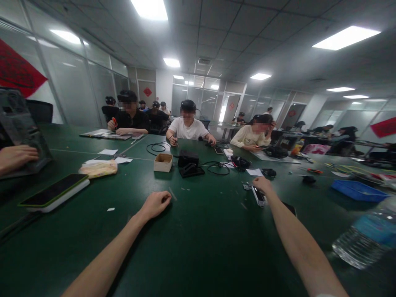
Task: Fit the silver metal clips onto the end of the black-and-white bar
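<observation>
My left hand rests on the green table with its fingers curled in; nothing shows in its grip. Just past its fingertips lies a thin clear strip. To the right, my right hand has its fingers closed at the far end of a slim white-and-black device, which lies on the table. The fingertips are partly hidden, and the device's exact kind is unclear. Small metal pieces lie left of that hand. A dark flat object shows partly behind my right forearm.
A small open box and a black stand with cables sit ahead. At left are a phone on a white block and another person's hand. A water bottle and blue tray stand right. People sit opposite.
</observation>
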A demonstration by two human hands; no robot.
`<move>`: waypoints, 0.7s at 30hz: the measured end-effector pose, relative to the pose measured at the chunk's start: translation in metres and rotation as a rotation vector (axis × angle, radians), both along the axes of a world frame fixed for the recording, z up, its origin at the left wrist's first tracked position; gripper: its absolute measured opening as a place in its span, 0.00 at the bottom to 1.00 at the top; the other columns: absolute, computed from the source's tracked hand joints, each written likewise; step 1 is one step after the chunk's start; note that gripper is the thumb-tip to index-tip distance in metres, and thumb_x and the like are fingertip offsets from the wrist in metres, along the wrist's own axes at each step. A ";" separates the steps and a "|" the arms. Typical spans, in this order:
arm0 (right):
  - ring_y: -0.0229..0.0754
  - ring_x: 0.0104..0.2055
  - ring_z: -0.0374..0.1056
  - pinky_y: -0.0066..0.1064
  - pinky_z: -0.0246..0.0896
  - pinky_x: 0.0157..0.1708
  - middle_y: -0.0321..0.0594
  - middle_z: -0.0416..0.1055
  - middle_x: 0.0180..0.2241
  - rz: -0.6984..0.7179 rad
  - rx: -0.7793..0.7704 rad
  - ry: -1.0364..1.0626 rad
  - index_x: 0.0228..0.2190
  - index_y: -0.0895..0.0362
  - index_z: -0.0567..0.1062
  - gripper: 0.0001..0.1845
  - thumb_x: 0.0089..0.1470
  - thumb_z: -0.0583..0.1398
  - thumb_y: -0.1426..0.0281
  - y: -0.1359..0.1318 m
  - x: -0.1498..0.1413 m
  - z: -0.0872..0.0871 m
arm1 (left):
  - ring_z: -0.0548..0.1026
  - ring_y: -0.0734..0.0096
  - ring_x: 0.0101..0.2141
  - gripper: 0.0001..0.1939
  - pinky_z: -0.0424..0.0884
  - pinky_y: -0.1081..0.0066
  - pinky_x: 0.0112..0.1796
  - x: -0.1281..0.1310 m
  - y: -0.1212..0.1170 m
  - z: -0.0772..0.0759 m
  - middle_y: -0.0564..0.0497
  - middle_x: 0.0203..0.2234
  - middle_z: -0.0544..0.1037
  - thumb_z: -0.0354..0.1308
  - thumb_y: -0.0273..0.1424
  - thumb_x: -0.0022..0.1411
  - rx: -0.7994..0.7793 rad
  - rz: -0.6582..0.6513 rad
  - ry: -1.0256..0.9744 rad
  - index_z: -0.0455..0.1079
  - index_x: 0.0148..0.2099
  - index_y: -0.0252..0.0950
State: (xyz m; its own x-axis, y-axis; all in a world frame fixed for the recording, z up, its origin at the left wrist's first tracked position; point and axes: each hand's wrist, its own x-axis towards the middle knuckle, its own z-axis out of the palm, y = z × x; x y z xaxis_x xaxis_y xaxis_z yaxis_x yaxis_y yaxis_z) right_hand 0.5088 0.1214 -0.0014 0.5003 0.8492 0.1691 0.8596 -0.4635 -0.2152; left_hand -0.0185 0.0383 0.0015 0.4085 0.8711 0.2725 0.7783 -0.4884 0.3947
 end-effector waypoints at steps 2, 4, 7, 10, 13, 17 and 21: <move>0.50 0.43 0.70 0.33 0.62 0.39 0.49 0.74 0.39 -0.012 0.012 -0.004 0.38 0.56 0.77 0.15 0.51 0.55 0.67 -0.011 -0.003 0.004 | 0.75 0.69 0.30 0.11 0.66 0.73 0.32 0.000 0.000 0.001 0.51 0.29 0.78 0.48 0.34 0.61 -0.005 -0.008 -0.010 0.72 0.36 0.37; 0.53 0.45 0.69 0.35 0.62 0.40 0.49 0.73 0.42 -0.017 0.008 -0.006 0.40 0.56 0.76 0.17 0.51 0.54 0.65 -0.026 -0.009 0.004 | 0.74 0.69 0.29 0.12 0.65 0.74 0.32 0.000 0.000 0.001 0.52 0.29 0.78 0.48 0.34 0.61 -0.004 -0.015 -0.013 0.72 0.37 0.38; 0.54 0.44 0.69 0.36 0.62 0.40 0.52 0.73 0.40 -0.009 -0.022 -0.002 0.40 0.58 0.76 0.18 0.50 0.56 0.62 -0.048 -0.019 -0.006 | 0.74 0.70 0.29 0.12 0.64 0.74 0.31 0.000 0.001 0.001 0.52 0.28 0.78 0.48 0.34 0.61 -0.004 -0.013 -0.004 0.72 0.37 0.38; 0.52 0.40 0.71 0.35 0.63 0.38 0.53 0.73 0.38 -0.009 -0.050 0.015 0.41 0.61 0.74 0.20 0.50 0.57 0.62 -0.061 -0.028 -0.019 | 0.74 0.69 0.29 0.12 0.64 0.73 0.31 -0.001 0.003 -0.001 0.51 0.29 0.78 0.48 0.34 0.60 -0.012 -0.015 0.001 0.72 0.37 0.38; 0.53 0.40 0.71 0.35 0.63 0.37 0.56 0.72 0.39 -0.035 -0.051 0.022 0.44 0.65 0.72 0.24 0.52 0.56 0.60 -0.065 -0.033 -0.023 | 0.74 0.68 0.31 0.13 0.65 0.73 0.32 -0.002 0.005 -0.003 0.51 0.30 0.78 0.48 0.36 0.61 -0.014 -0.023 -0.005 0.72 0.38 0.38; 0.53 0.41 0.70 0.36 0.63 0.38 0.57 0.72 0.39 -0.028 -0.043 0.020 0.43 0.66 0.72 0.24 0.51 0.57 0.59 -0.066 -0.038 -0.020 | 0.75 0.67 0.32 0.13 0.66 0.71 0.33 -0.003 0.006 -0.004 0.50 0.31 0.78 0.48 0.37 0.61 -0.008 -0.028 -0.010 0.72 0.38 0.38; 0.49 0.41 0.70 0.32 0.61 0.38 0.50 0.73 0.36 0.036 -0.003 0.023 0.38 0.61 0.75 0.19 0.50 0.58 0.60 -0.075 -0.047 -0.017 | 0.75 0.66 0.32 0.13 0.67 0.70 0.34 -0.004 0.007 -0.003 0.50 0.31 0.78 0.48 0.36 0.61 -0.014 -0.032 -0.012 0.72 0.38 0.38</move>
State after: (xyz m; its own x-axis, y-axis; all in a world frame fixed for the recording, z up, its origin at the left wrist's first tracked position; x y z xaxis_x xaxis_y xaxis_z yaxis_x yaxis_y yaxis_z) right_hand 0.4618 0.0459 -0.0187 0.4736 0.8670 0.1552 0.8702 -0.4334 -0.2342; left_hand -0.0220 0.0451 -0.0018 0.4325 0.8615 0.2660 0.7576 -0.5072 0.4108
